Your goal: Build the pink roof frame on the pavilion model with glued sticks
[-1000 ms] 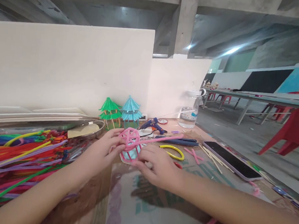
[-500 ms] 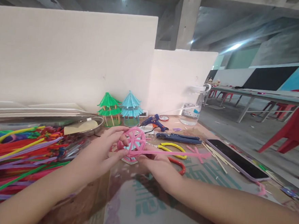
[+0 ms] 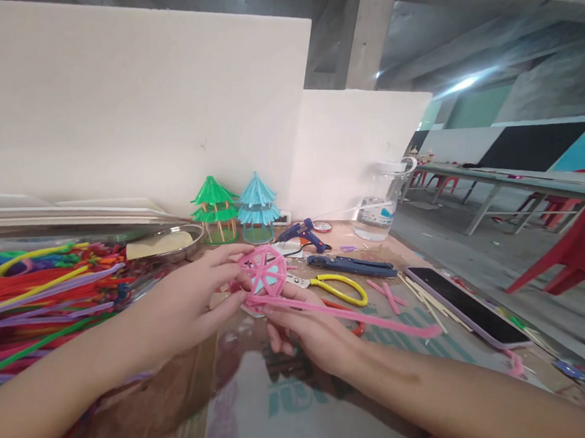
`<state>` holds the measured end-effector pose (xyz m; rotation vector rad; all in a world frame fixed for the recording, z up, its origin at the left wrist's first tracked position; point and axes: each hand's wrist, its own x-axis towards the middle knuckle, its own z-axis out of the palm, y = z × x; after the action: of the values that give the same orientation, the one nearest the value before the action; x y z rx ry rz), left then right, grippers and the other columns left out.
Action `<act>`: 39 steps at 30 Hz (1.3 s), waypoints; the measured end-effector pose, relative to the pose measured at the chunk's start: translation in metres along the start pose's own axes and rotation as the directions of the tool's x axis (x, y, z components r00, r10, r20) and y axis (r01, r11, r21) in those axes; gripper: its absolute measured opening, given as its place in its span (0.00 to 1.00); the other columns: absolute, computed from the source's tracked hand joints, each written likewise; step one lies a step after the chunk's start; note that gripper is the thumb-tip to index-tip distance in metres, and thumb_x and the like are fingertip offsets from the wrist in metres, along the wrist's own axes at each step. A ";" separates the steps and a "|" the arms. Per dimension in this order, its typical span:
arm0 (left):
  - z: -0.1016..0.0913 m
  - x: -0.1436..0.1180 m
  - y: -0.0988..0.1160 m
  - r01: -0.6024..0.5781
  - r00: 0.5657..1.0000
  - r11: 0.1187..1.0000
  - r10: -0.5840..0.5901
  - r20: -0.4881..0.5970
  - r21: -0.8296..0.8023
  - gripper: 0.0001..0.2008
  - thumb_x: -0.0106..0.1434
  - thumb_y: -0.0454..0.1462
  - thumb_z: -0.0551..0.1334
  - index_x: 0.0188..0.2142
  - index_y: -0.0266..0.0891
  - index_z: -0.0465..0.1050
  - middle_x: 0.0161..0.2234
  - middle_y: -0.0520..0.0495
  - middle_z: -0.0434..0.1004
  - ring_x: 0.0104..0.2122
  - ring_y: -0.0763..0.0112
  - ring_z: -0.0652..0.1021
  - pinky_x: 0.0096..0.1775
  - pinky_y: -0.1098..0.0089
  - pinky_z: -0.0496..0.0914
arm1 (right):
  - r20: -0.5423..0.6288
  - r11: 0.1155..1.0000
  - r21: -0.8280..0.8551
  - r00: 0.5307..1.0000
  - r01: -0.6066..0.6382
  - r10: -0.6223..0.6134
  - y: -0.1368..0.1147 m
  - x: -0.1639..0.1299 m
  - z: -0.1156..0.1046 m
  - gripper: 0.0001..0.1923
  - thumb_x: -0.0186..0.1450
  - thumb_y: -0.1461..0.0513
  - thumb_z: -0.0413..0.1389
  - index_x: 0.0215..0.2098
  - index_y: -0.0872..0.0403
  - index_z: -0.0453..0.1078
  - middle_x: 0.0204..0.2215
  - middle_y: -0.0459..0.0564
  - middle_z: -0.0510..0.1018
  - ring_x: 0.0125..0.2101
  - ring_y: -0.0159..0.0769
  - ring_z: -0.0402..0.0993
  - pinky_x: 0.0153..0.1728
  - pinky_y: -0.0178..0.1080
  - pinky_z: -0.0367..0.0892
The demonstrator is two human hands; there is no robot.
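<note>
While the cluttered cardboard worktop [image 3: 239, 409] sits in a bare concrete hall, my left hand [image 3: 186, 305] and right hand [image 3: 309, 330] both pinch a pink spoked pipe-cleaner wheel [image 3: 263, 270] between fingertips, tail trailing right.

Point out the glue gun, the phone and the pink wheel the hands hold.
Glue gun [image 3: 303, 233]: head view, on its blue body.
Phone [image 3: 466, 307]: head view, middle of the dark screen.
Pink wheel [image 3: 264, 273]: head view, at the hub where the spokes meet.
</note>
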<state>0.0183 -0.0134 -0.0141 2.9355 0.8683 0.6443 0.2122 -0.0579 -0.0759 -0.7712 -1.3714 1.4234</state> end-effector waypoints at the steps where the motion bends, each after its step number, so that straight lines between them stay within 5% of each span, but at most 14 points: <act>1: -0.001 0.000 0.001 0.003 1.000 1.000 -0.003 0.001 0.003 0.12 0.69 0.41 0.52 0.43 0.45 0.74 0.61 0.46 0.67 0.62 0.59 0.68 0.57 0.61 0.68 | 0.003 1.000 -0.002 1.000 -0.001 0.001 -0.001 0.000 0.000 0.19 0.57 0.47 0.62 0.30 0.53 0.67 0.15 0.39 0.70 0.15 0.25 0.60 0.18 0.30 0.55; 11: -0.010 0.007 0.008 0.177 0.982 0.967 -0.187 -0.037 -0.183 0.24 0.71 0.51 0.47 0.57 0.44 0.70 0.58 0.46 0.75 0.56 0.57 0.75 0.58 0.58 0.68 | -0.004 0.999 -0.004 0.999 0.034 -0.034 0.006 0.001 -0.004 0.19 0.59 0.48 0.60 0.26 0.54 0.68 0.14 0.40 0.69 0.15 0.25 0.60 0.18 0.31 0.54; 19: -0.010 0.005 0.010 0.153 0.987 0.975 -0.160 -0.033 -0.162 0.18 0.67 0.52 0.55 0.38 0.44 0.75 0.58 0.46 0.74 0.53 0.55 0.77 0.54 0.56 0.71 | 0.052 0.999 0.049 0.999 0.010 -0.012 0.013 0.002 -0.006 0.19 0.60 0.49 0.62 0.38 0.55 0.71 0.15 0.38 0.71 0.14 0.24 0.60 0.16 0.30 0.53; 25: -0.017 0.008 0.009 0.114 0.992 0.979 -0.122 -0.036 -0.167 0.19 0.69 0.50 0.50 0.38 0.45 0.77 0.53 0.46 0.79 0.51 0.57 0.78 0.54 0.59 0.72 | 0.052 0.999 0.034 0.998 0.035 -0.036 0.009 0.003 -0.006 0.20 0.58 0.47 0.62 0.32 0.55 0.70 0.15 0.39 0.70 0.15 0.25 0.62 0.17 0.30 0.55; 33: -0.021 0.011 0.004 0.133 0.969 0.972 -0.169 -0.182 -0.195 0.22 0.63 0.56 0.57 0.24 0.43 0.72 0.49 0.45 0.77 0.55 0.54 0.74 0.53 0.57 0.72 | 0.019 1.000 0.015 1.000 0.007 -0.007 0.003 0.001 -0.003 0.22 0.57 0.45 0.62 0.30 0.55 0.69 0.14 0.39 0.70 0.15 0.25 0.61 0.18 0.31 0.56; 39: -0.024 0.008 0.018 0.092 0.981 0.978 -0.121 -0.151 -0.188 0.20 0.64 0.49 0.58 0.19 0.42 0.65 0.36 0.49 0.77 0.38 0.64 0.78 0.43 0.64 0.75 | 0.018 1.000 0.012 1.000 0.012 -0.012 0.003 0.002 -0.003 0.21 0.57 0.45 0.62 0.31 0.55 0.70 0.15 0.39 0.70 0.15 0.24 0.61 0.18 0.30 0.56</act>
<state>0.0248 -0.0270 0.0129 2.6850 0.9190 0.9128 0.2143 -0.0549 -0.0788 -0.7430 -1.3781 1.4306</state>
